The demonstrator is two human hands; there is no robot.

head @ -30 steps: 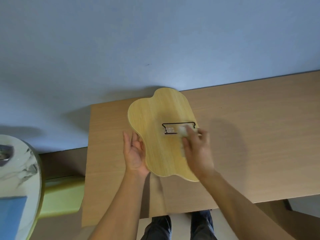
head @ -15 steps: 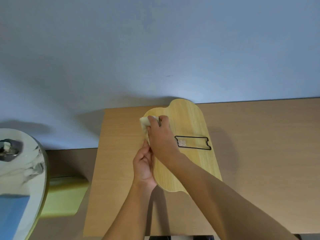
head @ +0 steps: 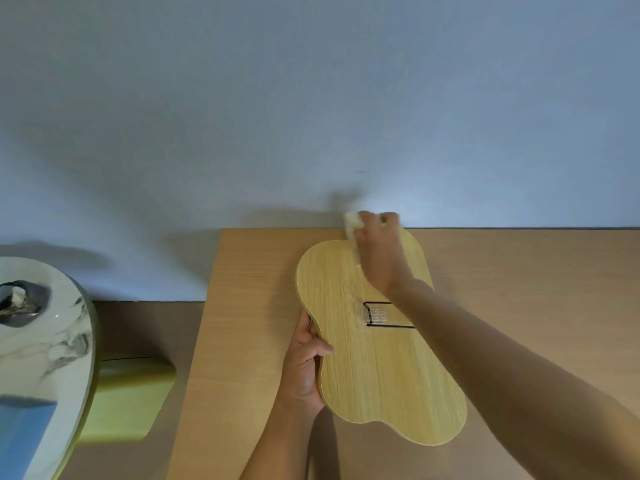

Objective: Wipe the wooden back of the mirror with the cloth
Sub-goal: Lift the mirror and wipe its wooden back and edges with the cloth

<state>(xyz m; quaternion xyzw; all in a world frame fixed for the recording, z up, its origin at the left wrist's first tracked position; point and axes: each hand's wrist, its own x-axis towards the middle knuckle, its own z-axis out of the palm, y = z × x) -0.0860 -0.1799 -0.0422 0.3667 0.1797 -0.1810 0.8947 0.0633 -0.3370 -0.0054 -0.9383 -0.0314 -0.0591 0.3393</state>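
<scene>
So the mirror [head: 377, 344] lies face down on the wooden table [head: 249, 306], wavy wooden back up, its far end right at the wall-side edge of the table. It's a big flat slab, and the only thing bracing it is the left hand [head: 304, 362], which sits at the waist on the left edge, fingers curled against the rim and thumb resting on top. It looks like more of a brace than a real clamp, so if the wiping pushes sideways, away from that hand, I reckon the slab could skate or pivot on the smooth tabletop.

The right hand [head: 379, 251] is up at the far end, well beyond the bracing hand, fingers bunched around the cloth [head: 351, 225]. It's blurry, so I can't tell exactly how tight the pinch is. The cloth pokes out past the fingers, over or just beyond the far rim, so it could bump the wall or slip off the wood.

Between the two hands, partly under the right forearm, sits a black wire bracket [head: 381, 325]. My guess is the cloth could snag there on a pass back toward the body.
</scene>
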